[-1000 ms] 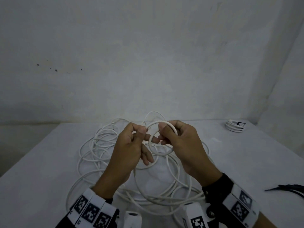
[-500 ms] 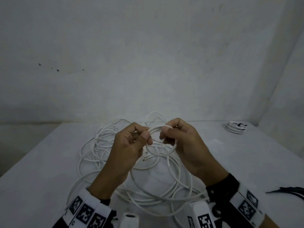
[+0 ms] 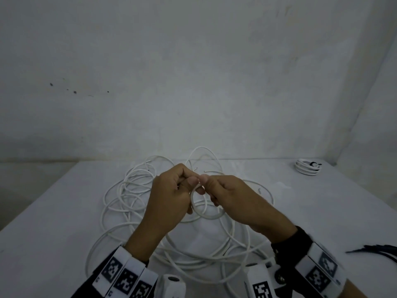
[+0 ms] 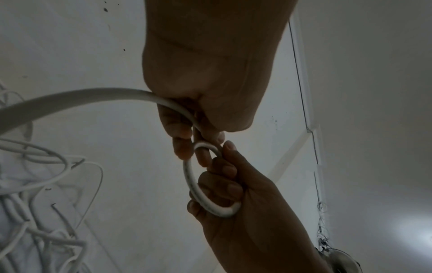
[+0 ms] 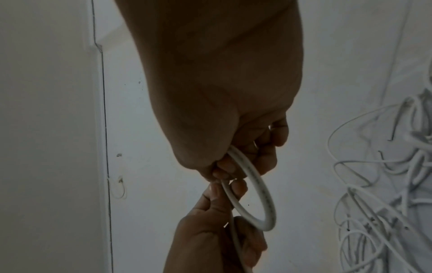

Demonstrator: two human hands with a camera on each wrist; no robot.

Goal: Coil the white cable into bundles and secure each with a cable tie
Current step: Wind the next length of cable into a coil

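A long white cable (image 3: 133, 190) lies in loose tangled loops on the white table (image 3: 53, 222). Above the heap, both hands hold one small loop of cable (image 3: 204, 215) that hangs below the thumbs. My left hand (image 3: 187, 183) pinches the top of the loop, and the cable's run leaves that hand (image 4: 198, 118) toward the heap as a thick strand (image 4: 70, 97). My right hand (image 3: 209, 186) pinches the loop beside it, with fingers curled through the ring (image 5: 259, 192). The thumb tips nearly touch. In the left wrist view the right hand (image 4: 245, 212) cups the loop (image 4: 191, 184).
A finished white bundle (image 3: 307, 168) with a dark tie lies at the table's back right corner. Several black cable ties (image 3: 378, 251) lie at the right edge. Walls close the table off behind and on the right.
The small loop stood upright above the fingers a second ago; now it has tipped down and hangs below the thumbs. Both hands have drawn together, thumbs meeting.
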